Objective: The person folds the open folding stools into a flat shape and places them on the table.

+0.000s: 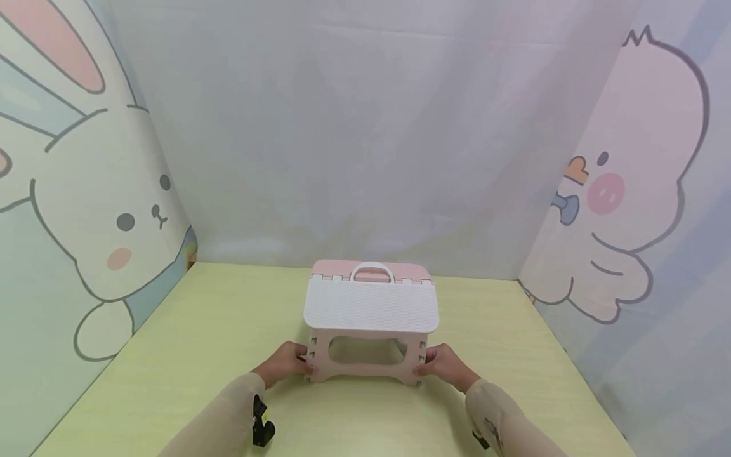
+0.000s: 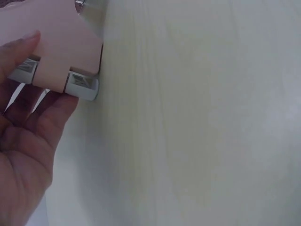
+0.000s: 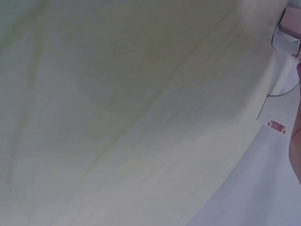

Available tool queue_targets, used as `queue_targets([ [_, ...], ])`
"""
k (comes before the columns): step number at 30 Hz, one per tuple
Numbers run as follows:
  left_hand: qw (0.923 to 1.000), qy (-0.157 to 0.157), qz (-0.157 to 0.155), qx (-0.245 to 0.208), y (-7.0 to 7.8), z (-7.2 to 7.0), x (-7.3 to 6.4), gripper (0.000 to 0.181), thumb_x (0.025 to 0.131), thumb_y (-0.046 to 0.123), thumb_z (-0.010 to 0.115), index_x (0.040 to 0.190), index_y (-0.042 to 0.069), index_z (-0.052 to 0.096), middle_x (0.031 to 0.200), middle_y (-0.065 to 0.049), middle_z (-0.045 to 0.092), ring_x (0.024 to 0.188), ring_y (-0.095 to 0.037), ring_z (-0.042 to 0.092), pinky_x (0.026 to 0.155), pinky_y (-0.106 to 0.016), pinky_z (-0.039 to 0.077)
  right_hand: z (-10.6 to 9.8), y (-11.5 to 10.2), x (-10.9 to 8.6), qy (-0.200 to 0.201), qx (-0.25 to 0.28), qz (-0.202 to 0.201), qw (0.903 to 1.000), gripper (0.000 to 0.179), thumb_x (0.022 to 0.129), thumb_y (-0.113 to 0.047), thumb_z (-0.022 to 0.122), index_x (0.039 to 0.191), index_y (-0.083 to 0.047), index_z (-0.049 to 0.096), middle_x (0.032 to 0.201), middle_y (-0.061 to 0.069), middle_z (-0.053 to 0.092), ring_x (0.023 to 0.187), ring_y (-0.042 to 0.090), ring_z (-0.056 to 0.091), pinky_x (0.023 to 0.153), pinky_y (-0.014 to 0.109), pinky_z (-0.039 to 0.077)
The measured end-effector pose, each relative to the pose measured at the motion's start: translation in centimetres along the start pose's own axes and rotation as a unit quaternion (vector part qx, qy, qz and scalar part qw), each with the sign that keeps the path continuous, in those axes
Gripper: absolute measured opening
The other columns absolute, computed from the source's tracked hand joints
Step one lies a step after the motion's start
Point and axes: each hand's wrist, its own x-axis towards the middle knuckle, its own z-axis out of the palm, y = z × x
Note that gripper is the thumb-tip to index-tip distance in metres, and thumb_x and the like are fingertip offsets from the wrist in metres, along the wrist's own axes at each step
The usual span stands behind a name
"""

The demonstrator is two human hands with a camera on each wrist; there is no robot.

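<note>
A pink and white folding step stool [image 1: 371, 308] stands on the table at the middle of the head view. Its top has a white textured half, a pink half behind it and a white carry handle [image 1: 372, 266]. My left hand [image 1: 285, 364] grips the left edge of the front leg panel, thumb on its pink face [image 2: 61, 35] and fingers behind the white hinge pieces. At the opposite edge, my right hand [image 1: 448, 366] holds the panel low down, with its thumb in front. Only a sliver of that hand [image 3: 295, 141] shows in the right wrist view.
The pale yellow wood-grain table [image 1: 245, 298] extends around the stool. Behind it hangs a plain light curtain [image 1: 365, 139]. A rabbit picture [image 1: 108, 190] is on the left side and a chick picture [image 1: 634, 178] on the right.
</note>
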Motion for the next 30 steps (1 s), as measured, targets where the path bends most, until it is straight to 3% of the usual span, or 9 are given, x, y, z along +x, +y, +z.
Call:
queue_targets([
  [17, 0.9999, -0.004, 0.003, 0.01, -0.07, 0.04, 0.25, 0.026, 0.076, 0.001, 0.075, 0.099, -0.011, 0.068, 0.089, -0.015, 0.071, 0.075, -0.014, 0.062, 0.066, -0.03, 0.051, 0.01, 0.35, 0.13, -0.012, 0.005, 0.002, 0.9999, 0.024, 0.076, -0.002, 0.073, 0.097, 0.01, 0.07, 0.091, 0.018, 0.071, 0.083, 0.017, 0.067, 0.076, 0.034, 0.051],
  [30, 1.0, -0.006, 0.001, 0.006, -0.25, 0.08, 0.28, 0.019, 0.077, 0.0, 0.073, 0.094, -0.01, 0.069, 0.084, -0.012, 0.071, 0.07, -0.013, 0.059, 0.064, -0.029, 0.05, -0.15, -0.59, -0.16, -0.02, 0.006, -0.008, 0.9998, 0.022, 0.075, -0.002, 0.074, 0.093, 0.009, 0.071, 0.087, 0.015, 0.072, 0.08, 0.013, 0.064, 0.073, 0.031, 0.05],
])
